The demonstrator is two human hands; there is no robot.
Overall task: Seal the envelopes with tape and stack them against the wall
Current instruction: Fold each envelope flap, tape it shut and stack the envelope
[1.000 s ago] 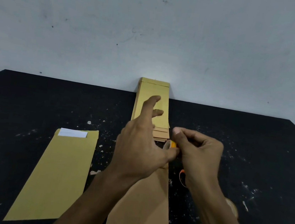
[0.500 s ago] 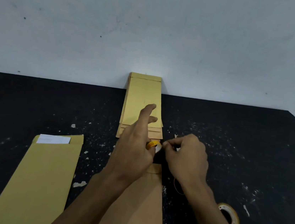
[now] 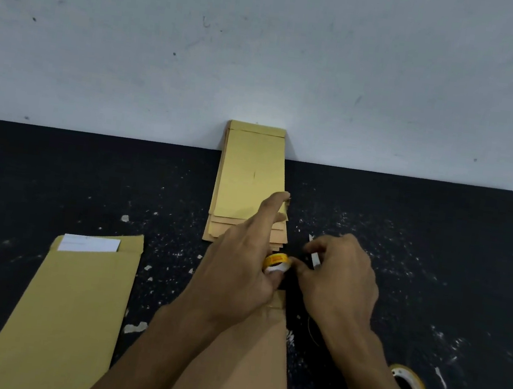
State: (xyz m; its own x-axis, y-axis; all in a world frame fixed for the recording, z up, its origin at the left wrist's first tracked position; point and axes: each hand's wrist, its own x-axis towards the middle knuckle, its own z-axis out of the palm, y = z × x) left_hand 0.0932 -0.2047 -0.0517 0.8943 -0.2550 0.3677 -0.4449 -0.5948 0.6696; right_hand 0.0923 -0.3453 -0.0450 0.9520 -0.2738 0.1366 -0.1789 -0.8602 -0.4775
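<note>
Pale wall (image 3: 266,50), speckled black table (image 3: 436,248), both hands (image 3: 240,266) pinching tape roll (image 3: 276,259).

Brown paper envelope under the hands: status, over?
Left hand grips small yellow tape roll. Right hand pinches tape end. Brown paper envelope unsealed. Nothing blocking.

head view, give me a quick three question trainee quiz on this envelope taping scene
1. True or false: the stack of envelopes leans against the wall.
2. Which hand holds the small yellow tape roll? A) left hand B) right hand
3. Fill in: a white paper sticks out of the envelope on the ___.

Key: 1 true; 2 A; 3 left
</note>
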